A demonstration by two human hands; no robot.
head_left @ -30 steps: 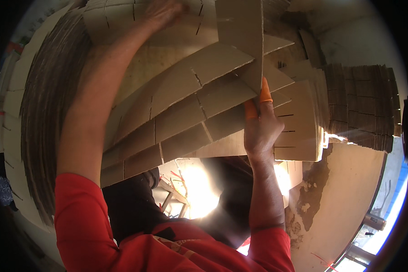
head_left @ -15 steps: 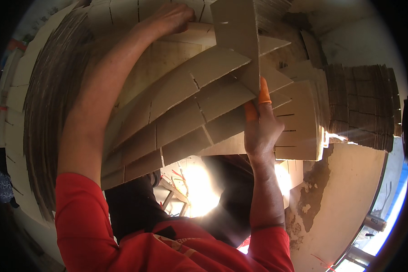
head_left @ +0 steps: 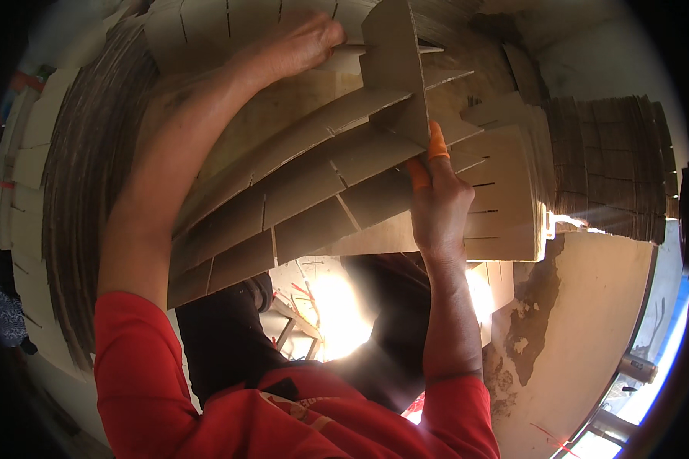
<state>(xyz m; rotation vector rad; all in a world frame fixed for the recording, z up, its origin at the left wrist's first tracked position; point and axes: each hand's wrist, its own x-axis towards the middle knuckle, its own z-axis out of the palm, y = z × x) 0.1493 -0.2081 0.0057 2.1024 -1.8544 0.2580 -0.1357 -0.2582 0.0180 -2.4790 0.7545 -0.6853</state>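
Note:
Several long slotted cardboard strips lie side by side on edge, slanting across the middle. A cardboard cross strip stands across their right ends, whose tips stick out past it. My right hand, with orange finger covers on two fingers, grips the lower edge of the cross strip. Beyond the other strips, my left hand is closed at a far cardboard strip, which meets the cross strip. The fingertips of my left hand are partly hidden.
Cardboard stacks stand around me: a tall one at left, slotted sheets at the back, a pile beside my right hand and a darker bundle at far right. A wooden board lies beneath the strips.
My left hand has moved slightly right and down. The far strip's tip now shows past the cross strip. The cross strip and my right hand have shifted a little left, with the cross strip leaning more.

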